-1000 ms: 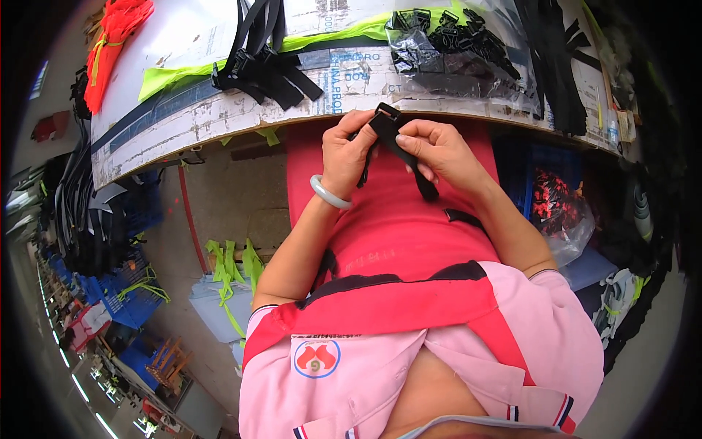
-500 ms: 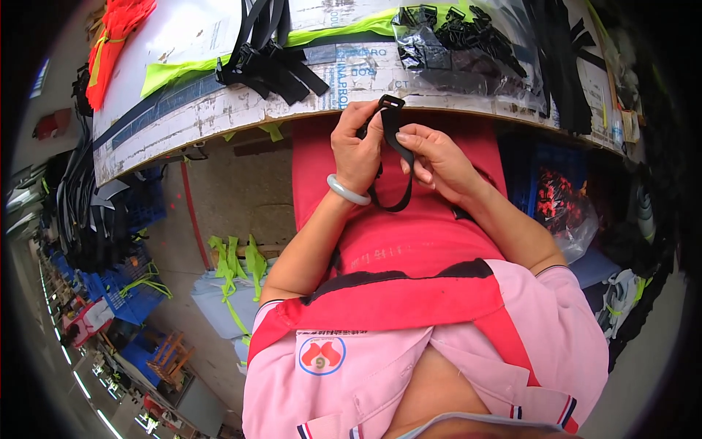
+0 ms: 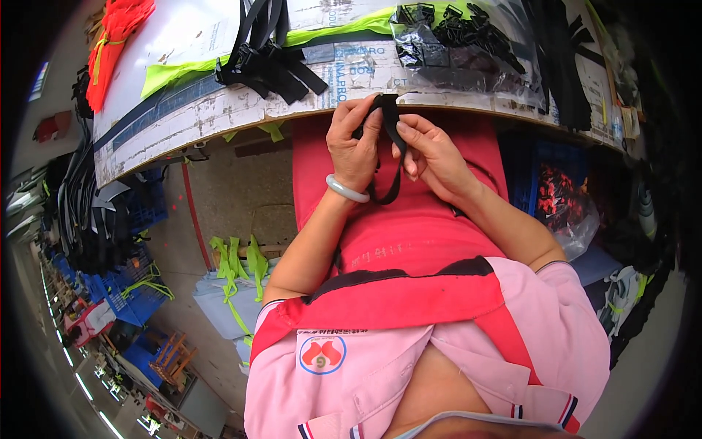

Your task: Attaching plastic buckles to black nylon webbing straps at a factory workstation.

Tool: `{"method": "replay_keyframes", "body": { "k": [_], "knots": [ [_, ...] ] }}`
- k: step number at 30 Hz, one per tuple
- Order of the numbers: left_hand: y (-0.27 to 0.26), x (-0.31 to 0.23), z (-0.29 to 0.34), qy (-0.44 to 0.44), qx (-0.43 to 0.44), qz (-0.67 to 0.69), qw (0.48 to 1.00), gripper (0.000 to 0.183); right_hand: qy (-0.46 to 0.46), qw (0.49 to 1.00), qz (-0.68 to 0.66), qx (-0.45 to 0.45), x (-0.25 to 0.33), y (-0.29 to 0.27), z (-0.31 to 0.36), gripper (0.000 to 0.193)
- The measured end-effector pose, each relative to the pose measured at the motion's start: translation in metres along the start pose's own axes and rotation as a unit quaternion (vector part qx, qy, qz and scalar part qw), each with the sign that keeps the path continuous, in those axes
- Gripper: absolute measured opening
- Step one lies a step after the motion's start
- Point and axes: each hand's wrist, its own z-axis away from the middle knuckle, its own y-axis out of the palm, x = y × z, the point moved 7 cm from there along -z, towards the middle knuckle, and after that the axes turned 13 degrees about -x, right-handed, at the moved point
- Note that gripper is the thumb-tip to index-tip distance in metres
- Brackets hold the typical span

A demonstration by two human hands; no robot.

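Between my hands, just in front of the table edge, a black webbing strap (image 3: 390,121) hangs in a loop over my red apron. At its upper end sits a black plastic buckle (image 3: 387,99), seen almost edge-on. My left hand (image 3: 352,146), with a pale bangle on the wrist, is closed on the strap just below the buckle. On the other side my right hand (image 3: 437,159) pinches the same strap between thumb and fingers. Its remaining fingers are curled and partly hidden.
On the table (image 3: 241,130) lie black straps with buckles (image 3: 270,69), lime-green fabric (image 3: 183,74), a clear bag of black buckles (image 3: 468,44) and an orange-red bundle (image 3: 115,51). More black straps (image 3: 559,73) lie at the right. A blue crate (image 3: 523,179) stands under the table.
The buckle has tipped, so its open slot no longer shows. My right hand has shifted slightly up and left along the strap, and the hanging loop has narrowed.
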Motion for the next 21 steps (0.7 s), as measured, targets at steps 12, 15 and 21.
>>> {"method": "replay_keyframes", "body": {
  "k": [12, 15, 21],
  "knots": [
    [0.004, -0.012, 0.008, 0.136, 0.096, -0.082, 0.983, 0.029, -0.071, 0.996, -0.028, -0.038, 0.013, -0.005, -0.015, 0.022],
    [-0.001, -0.001, 0.009, -0.036, 0.096, -0.045, 0.994, 0.024, -0.090, 0.991, 0.095, -0.002, 0.024, -0.007, -0.017, 0.022],
    [-0.005, 0.019, 0.019, -0.441, 0.167, 0.105, 0.876, 0.028, -0.302, 0.905, 0.295, 0.051, 0.046, 0.014, -0.006, 0.017]
  ]
}}
